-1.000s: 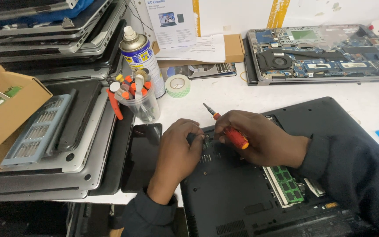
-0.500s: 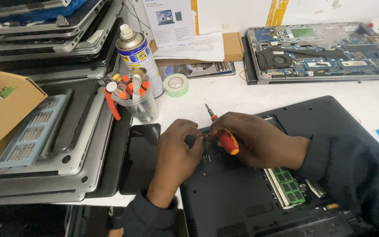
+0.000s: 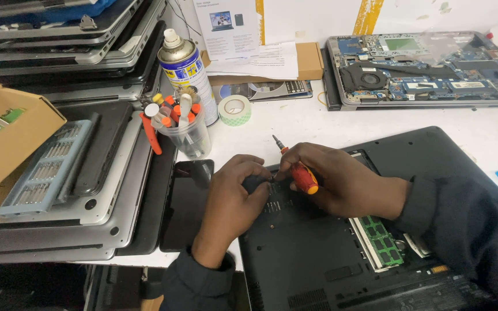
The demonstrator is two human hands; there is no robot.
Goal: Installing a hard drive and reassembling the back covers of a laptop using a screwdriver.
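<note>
— What do we see changed since a moment ago?

— Little. The black laptop [image 3: 376, 242] lies bottom-up at the near right as before, and both our hands stay over its far-left corner. The screwdriver [image 3: 296, 167] has tipped a bit: its red handle now sits lower in our right hand [image 3: 341, 181], its dark tip pointing far and left.

— How do we hold it?

— Our right hand's fingers are curled and pressed together around the red handle, so it lies across them with the tip free in the air, not on a screw. Our left hand [image 3: 231, 193] is bent at the knuckles, fingertips pinched together right at the laptop's vent edge, just beside the handle. What they pinch is too small for us to tell.

— And the laptop against the hands?

— It lies directly beneath both, with the green memory strip [image 3: 383, 243] showing in an open bay near and right of our right hand.

— Around that?

— A stack of grey laptops [image 3: 59, 196] on the left, an opened one [image 3: 422, 69] far right, a spray can [image 3: 185, 66], a cup of tools [image 3: 185, 129] and a tape roll [image 3: 234, 109] beyond our hands.
</note>
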